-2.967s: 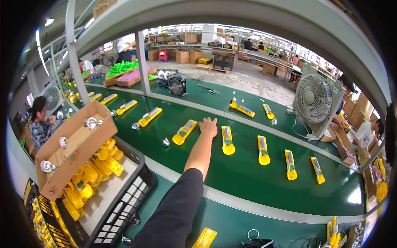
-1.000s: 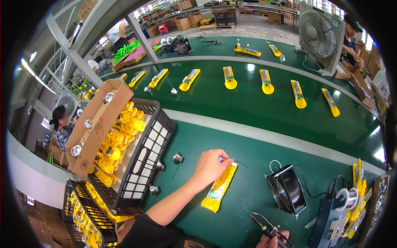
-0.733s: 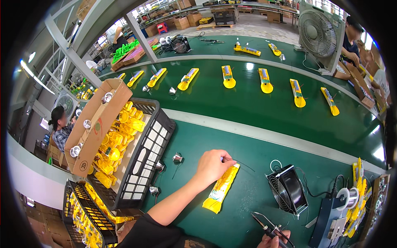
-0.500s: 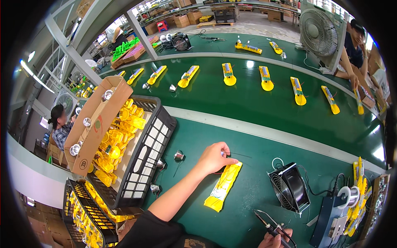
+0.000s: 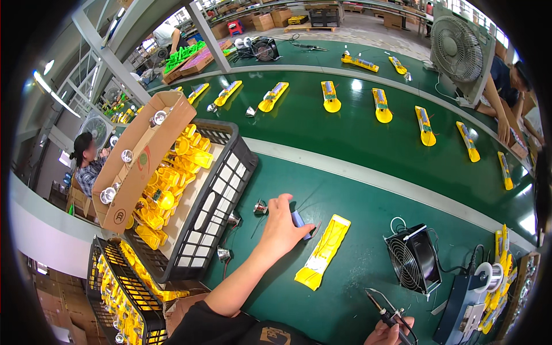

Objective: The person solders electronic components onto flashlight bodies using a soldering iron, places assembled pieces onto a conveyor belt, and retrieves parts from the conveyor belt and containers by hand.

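Note:
My left hand is closed around a blue cylindrical battery with thin dark wires, held just above the green bench. Right beside it lies a yellow plastic lamp housing, slanted, with its hollow side up. At the lower edge my right hand grips a soldering iron, its thin tip pointing up and left, away from the housing. Several small silver reflectors with wires lie left of my left hand, by the black crate.
A black crate of yellow housings, topped by a cardboard box, stands left. Right are a small black fan and a blue solder feeder with a spool. Beyond, a green conveyor carries housings; a co-worker sits far right.
My left hand has moved left off the housing's upper end, bringing the blue battery away with it. The housing now lies untouched. The view has shifted slightly; the soldering iron stays in my right hand.

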`<state>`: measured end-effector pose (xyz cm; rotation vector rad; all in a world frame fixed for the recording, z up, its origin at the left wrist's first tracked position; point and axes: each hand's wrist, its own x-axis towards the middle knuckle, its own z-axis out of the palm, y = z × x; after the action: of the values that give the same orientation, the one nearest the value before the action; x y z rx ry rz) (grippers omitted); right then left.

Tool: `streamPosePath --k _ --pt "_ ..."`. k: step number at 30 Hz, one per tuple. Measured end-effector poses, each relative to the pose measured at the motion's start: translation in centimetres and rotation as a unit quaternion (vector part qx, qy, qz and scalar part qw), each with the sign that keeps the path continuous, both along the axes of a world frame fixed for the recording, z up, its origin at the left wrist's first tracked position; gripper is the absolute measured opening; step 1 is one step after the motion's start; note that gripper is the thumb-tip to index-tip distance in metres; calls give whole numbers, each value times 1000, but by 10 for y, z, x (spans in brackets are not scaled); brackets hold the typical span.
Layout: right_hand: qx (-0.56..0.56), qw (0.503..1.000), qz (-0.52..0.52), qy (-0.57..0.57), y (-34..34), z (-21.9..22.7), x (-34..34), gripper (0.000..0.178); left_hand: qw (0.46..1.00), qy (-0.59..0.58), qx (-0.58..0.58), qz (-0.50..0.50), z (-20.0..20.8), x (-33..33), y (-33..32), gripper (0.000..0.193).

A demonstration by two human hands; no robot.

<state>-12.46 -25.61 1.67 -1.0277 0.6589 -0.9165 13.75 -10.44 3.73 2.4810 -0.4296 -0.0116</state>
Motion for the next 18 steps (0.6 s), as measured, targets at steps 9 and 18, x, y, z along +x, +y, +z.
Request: streamPosePath --k 9,18 --pt "-325 940 -11 100 -8 -25 -14 19 986 161 -20 38 16 -10 10 38" --pt "-329 937 -11 121 -9 -14 -10 15 968 204 -129 -66 56 -41 -26 24"
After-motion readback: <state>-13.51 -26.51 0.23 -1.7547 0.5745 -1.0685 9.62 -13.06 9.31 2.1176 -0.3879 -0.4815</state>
